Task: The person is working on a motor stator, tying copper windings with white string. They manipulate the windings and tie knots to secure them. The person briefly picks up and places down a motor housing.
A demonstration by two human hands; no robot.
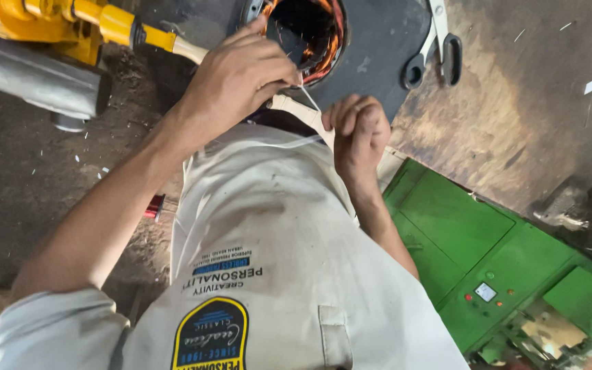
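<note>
Looking down from the head camera, we see our left hand (241, 75) with its fingers bunched together, pinching a thin white string (310, 96) right at the rim of a round motor part (310, 34) full of orange copper wire. Our right hand (359, 133) sits just below and to the right of the left one, curled into a loose fist around the same string. The string runs tight between the two hands, and another length of it lies across our pale shirt (268, 226) below them.

Beyond the hands, the motor part rests on a dark round plate (385, 41). Just past the right hand, at the plate's far edge, lie scissors (436, 48) with black handles, near but not touching us. A yellow tool (70, 20) with a pale handle pokes in close behind the left hand, so room is tight there. To the right of the right hand, a brown board (515, 103) has wide open space. Below that hand sits a green machine box (488, 260) with small buttons.
</note>
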